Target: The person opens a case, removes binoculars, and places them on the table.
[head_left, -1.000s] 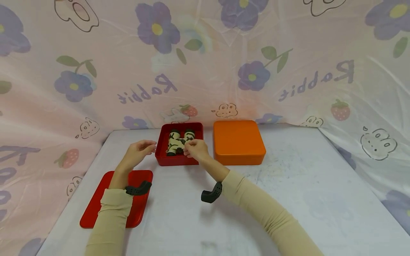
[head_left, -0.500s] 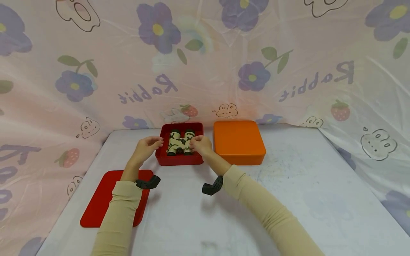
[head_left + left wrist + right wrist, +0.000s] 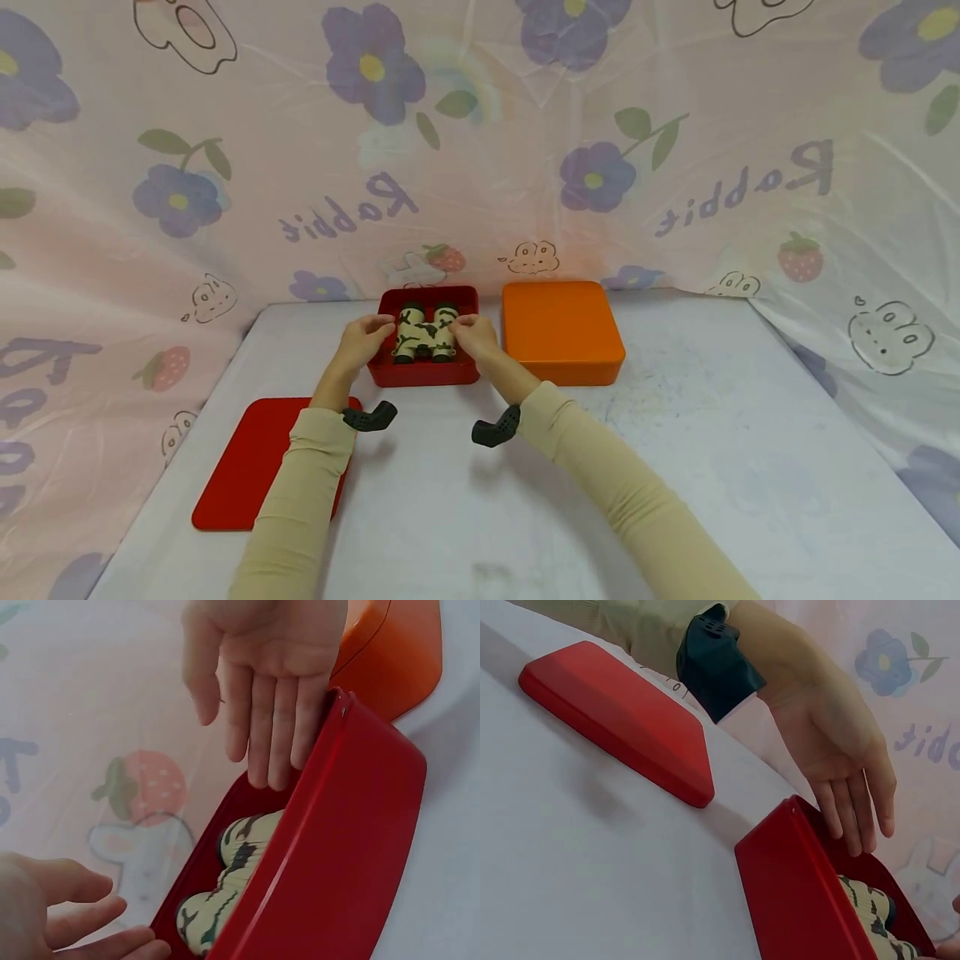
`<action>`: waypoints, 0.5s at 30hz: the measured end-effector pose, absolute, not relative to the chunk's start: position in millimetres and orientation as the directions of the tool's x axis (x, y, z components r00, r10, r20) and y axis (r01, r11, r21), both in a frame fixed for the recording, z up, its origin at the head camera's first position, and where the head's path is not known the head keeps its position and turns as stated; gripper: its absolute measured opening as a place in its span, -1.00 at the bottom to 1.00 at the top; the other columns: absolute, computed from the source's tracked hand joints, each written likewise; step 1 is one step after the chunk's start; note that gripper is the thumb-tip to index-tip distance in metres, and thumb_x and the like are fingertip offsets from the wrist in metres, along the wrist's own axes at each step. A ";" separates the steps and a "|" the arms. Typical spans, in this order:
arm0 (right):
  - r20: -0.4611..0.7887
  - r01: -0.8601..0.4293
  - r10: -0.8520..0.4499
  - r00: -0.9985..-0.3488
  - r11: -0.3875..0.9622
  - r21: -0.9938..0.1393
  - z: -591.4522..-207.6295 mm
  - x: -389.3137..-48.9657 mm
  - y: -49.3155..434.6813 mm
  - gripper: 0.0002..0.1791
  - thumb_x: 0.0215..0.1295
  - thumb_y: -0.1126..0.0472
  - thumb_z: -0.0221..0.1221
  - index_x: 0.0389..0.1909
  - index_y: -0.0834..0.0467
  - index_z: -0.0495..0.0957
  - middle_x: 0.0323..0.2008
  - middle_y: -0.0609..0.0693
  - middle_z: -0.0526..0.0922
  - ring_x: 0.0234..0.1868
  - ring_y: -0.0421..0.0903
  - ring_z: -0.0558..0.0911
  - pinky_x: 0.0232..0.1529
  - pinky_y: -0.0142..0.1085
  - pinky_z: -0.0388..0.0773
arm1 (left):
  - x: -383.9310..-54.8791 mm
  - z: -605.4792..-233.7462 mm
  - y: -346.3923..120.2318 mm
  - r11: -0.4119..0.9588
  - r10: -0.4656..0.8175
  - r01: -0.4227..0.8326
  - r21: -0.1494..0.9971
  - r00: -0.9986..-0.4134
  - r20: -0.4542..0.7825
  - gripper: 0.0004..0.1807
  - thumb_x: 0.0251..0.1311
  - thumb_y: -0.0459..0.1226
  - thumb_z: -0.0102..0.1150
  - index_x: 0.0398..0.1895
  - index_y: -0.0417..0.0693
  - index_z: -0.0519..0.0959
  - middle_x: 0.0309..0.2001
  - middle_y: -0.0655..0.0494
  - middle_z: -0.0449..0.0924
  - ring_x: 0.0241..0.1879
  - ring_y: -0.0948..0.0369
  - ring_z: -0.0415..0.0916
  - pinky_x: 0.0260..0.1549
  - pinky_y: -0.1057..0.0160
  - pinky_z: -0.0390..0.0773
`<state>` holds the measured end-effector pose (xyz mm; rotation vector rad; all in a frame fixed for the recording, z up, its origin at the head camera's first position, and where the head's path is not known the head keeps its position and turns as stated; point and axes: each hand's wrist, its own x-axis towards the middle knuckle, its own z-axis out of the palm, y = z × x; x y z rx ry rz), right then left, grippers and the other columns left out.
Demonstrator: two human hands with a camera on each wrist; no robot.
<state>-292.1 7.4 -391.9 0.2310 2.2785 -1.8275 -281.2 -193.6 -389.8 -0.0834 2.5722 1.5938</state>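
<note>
A pair of camouflage binoculars lies in an open red box at the back of the table. My left hand reaches over the box's left wall, and its fingers are straight above the rim. On the other side my right hand reaches in, its straight fingers pointing down inside the box beside the binoculars. Neither hand grips anything. Whether the fingers touch the binoculars cannot be told.
An orange box stands just right of the red box. A flat red lid lies at the table's near left, under my left forearm. A floral sheet hangs behind and at both sides.
My left hand has moved right, from beside the box to over its left wall. My right hand has shifted from the binoculars' near end to their right side.
</note>
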 end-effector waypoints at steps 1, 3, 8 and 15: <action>-0.263 0.253 -0.016 -0.965 0.215 -0.943 -392.9 -293.4 6.9 -0.58 0.36 0.19 0.08 0.18 0.27 0.47 0.22 0.19 0.51 0.23 0.10 0.46 0.37 -0.08 0.39 | -282.5 -390.5 -192.2 0.441 0.010 -0.116 0.890 -0.991 -0.134 -0.52 0.44 -0.20 -0.11 0.33 -0.24 0.32 0.38 -0.23 0.29 0.39 -0.08 0.20 0.43 -0.08 0.20; -0.268 0.256 -0.031 -0.963 0.201 -0.945 -394.4 -295.3 5.7 -0.55 0.38 0.18 0.07 0.22 0.28 0.43 0.26 0.20 0.48 0.29 0.12 0.43 0.40 -0.06 0.35 | -284.5 -392.1 -189.1 0.439 0.004 -0.132 0.889 -0.989 -0.149 -0.51 0.44 -0.20 -0.11 0.35 -0.23 0.30 0.39 -0.22 0.27 0.40 -0.09 0.19 0.44 -0.09 0.18; -0.289 0.276 -0.056 -0.956 0.170 -0.946 -397.4 -298.2 2.6 -0.47 0.42 0.15 0.03 0.32 0.33 0.31 0.34 0.21 0.39 0.37 0.13 0.36 0.46 -0.04 0.27 | -289.6 -397.8 -181.3 0.427 0.002 -0.148 0.892 -0.986 -0.165 -0.47 0.44 -0.23 -0.13 0.41 -0.26 0.21 0.43 -0.24 0.22 0.36 -0.12 0.26 0.41 -0.04 0.26; -0.322 0.309 -0.065 -0.945 0.151 -0.939 -400.6 -305.2 0.1 -0.48 0.46 0.14 -0.03 0.32 0.34 0.29 0.37 0.21 0.33 0.42 0.12 0.30 0.49 -0.01 0.20 | -298.8 -404.5 -178.5 0.437 -0.021 -0.186 0.880 -0.980 -0.197 -0.39 0.45 -0.17 -0.13 0.46 -0.27 0.09 0.48 -0.22 0.11 0.49 -0.08 0.07 0.49 -0.02 0.13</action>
